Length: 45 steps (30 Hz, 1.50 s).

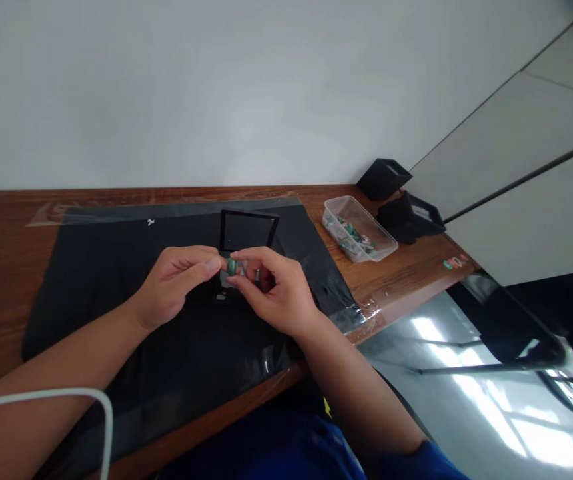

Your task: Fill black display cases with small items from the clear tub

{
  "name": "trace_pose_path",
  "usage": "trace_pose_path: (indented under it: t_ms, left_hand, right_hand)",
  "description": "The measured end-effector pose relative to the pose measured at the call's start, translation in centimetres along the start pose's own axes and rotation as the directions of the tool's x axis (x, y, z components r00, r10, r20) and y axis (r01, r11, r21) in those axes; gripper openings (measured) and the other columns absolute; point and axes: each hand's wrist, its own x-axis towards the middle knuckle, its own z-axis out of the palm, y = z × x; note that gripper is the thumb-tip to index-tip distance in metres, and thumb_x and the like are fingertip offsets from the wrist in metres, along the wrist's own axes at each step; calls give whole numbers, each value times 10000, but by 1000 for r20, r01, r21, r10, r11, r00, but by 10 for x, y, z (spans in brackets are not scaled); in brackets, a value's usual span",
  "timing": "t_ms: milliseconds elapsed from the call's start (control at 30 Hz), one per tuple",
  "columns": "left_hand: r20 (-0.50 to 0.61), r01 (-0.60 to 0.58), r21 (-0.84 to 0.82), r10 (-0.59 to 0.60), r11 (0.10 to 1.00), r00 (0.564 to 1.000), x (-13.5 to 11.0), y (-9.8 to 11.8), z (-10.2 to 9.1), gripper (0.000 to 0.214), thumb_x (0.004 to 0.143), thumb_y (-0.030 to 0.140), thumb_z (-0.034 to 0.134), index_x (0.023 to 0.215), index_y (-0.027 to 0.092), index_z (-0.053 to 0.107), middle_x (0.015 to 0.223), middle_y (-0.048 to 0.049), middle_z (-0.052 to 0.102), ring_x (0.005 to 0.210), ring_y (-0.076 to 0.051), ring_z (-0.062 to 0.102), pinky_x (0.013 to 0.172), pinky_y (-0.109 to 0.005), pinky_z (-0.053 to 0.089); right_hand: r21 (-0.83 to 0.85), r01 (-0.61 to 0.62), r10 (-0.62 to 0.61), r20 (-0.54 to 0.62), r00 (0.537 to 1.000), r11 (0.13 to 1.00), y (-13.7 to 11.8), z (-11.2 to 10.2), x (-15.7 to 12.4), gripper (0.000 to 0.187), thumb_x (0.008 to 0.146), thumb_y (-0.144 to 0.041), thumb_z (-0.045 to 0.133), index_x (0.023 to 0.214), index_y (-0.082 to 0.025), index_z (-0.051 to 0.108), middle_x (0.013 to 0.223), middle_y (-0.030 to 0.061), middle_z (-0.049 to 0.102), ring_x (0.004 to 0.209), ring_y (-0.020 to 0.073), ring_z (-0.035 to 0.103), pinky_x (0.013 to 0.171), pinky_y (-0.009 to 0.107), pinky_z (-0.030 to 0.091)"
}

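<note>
A small dark-green ring (232, 267), seen edge-on, is held up between my two hands. My right hand (279, 283) pinches it between thumb and forefinger, the other fingers curled in. From the other side, my left hand (179, 280) is closed, its forefinger tip against the ring; whether that tip goes inside it, I cannot make out. Right below and behind the hands stands a small black box (221, 295) with its lid (249, 231) raised. Small pale bits show in the box, partly covered by my fingers.
A black mat (166, 373) covers much of the wooden table (326, 191). A clear plastic tub (384, 243) with green pieces and packets is at the right, near black containers (414, 217). A small white piece (150, 222) lies on the mat. A white cable (41, 395) crosses my left forearm.
</note>
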Motion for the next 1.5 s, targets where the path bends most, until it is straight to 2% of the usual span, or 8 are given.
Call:
trace_pose_path:
  t_ms: [200, 300, 433, 533, 833, 967, 1167, 1500]
  left_hand:
    - [-119, -22, 10, 23, 1000, 993, 2, -3, -4, 337, 986, 499, 639, 870, 253, 837, 649, -1, 621, 616, -148, 499, 611, -307, 409]
    - [-171, 11, 125, 10, 992, 985, 3, -2, -6, 213, 945, 422, 701, 926, 256, 832, 724, -4, 688, 642, -146, 547, 622, -295, 434]
    - [-105, -63, 356, 107, 932, 989, 5, 3, -2, 197, 849, 381, 809, 998, 255, 826, 672, 36, 597, 608, -123, 536, 584, -272, 423]
    - [-60, -110, 404, 146, 908, 987, 5, 4, 1, 218, 844, 385, 833, 1031, 272, 829, 734, 31, 649, 634, -119, 581, 578, -260, 438]
    - [-295, -7, 398, 135, 917, 946, 6, -1, 1, 139, 950, 306, 693, 966, 242, 815, 866, -9, 731, 711, -135, 594, 611, -286, 424]
    - [-232, -8, 439, 122, 899, 965, 7, 0, 2, 135, 928, 319, 717, 895, 219, 801, 864, -16, 744, 705, -141, 625, 607, -288, 436]
    - [-79, -148, 466, 208, 872, 975, 6, 6, 3, 95, 903, 287, 742, 908, 203, 786, 867, -32, 752, 795, -176, 689, 718, -299, 521]
    - [-28, -189, 461, 227, 867, 973, 6, 9, 2, 144, 957, 261, 662, 900, 194, 777, 857, -49, 770, 831, -195, 683, 794, -333, 522]
  right_hand:
    - [-8, -35, 36, 50, 998, 999, -1, 1, -1, 239, 920, -290, 732, 1151, -230, 731, 779, -49, 612, 590, 66, 510, 597, 200, 422]
    - [5, -88, 88, 10, 996, 996, 1, 2, -1, 248, 879, -325, 767, 1096, -210, 737, 748, -49, 609, 589, 74, 521, 601, 211, 430]
    - [32, -160, 161, -53, 985, 987, 4, 3, -1, 256, 843, -337, 776, 1060, -203, 757, 689, -50, 604, 599, 92, 541, 616, 227, 442]
    - [19, -191, 192, -51, 980, 981, 5, 1, 0, 249, 839, -299, 754, 1070, -208, 774, 665, -50, 602, 600, 100, 546, 620, 235, 434]
    - [-309, -254, 320, 185, 929, 917, -5, -8, 2, 263, 841, -265, 802, 1102, -232, 797, 681, -55, 644, 618, 103, 545, 627, 261, 340]
    - [-319, -278, 359, 232, 904, 906, -5, -8, 3, 267, 848, -269, 796, 1113, -244, 794, 685, -56, 652, 616, 103, 537, 625, 261, 321]
    - [-314, -275, 361, 261, 895, 909, -6, -9, 5, 289, 833, -257, 769, 1121, -241, 783, 675, -62, 624, 614, 106, 519, 614, 262, 303]
    - [-318, -310, 390, 228, 892, 896, -8, -12, 5, 311, 808, -306, 799, 1109, -231, 773, 688, -71, 611, 626, 100, 519, 628, 257, 314]
